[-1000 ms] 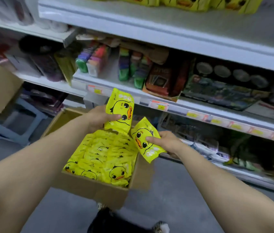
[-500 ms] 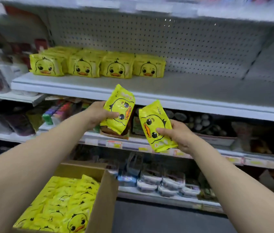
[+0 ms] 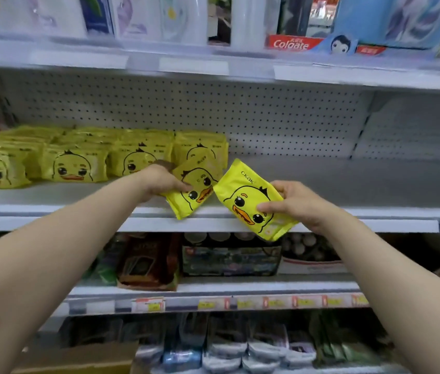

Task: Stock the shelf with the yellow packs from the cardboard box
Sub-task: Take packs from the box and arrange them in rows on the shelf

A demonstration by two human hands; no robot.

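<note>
My left hand (image 3: 159, 183) grips a yellow duck-face pack (image 3: 194, 191), tilted over the front of the white shelf (image 3: 348, 184), right in front of the last stocked stack. My right hand (image 3: 293, 203) holds a second yellow pack (image 3: 243, 195) marked "ckak", angled across the shelf's front lip; the two packs nearly touch. Several rows of the same yellow packs (image 3: 78, 163) stand on the left part of this shelf. Only a flap of the cardboard box (image 3: 83, 357) shows at the bottom left.
The shelf's right half is bare, backed by white pegboard (image 3: 240, 117). Above is a shelf with toothpaste boxes (image 3: 291, 43) and white packs. Below are shelves with dark boxed goods (image 3: 229, 255) and wrapped packs (image 3: 227, 346), with price tags along the edge.
Both hands rose from over the cardboard box to shelf height, each carrying its yellow pack. The view tilted up, so the box has dropped almost out of sight.
</note>
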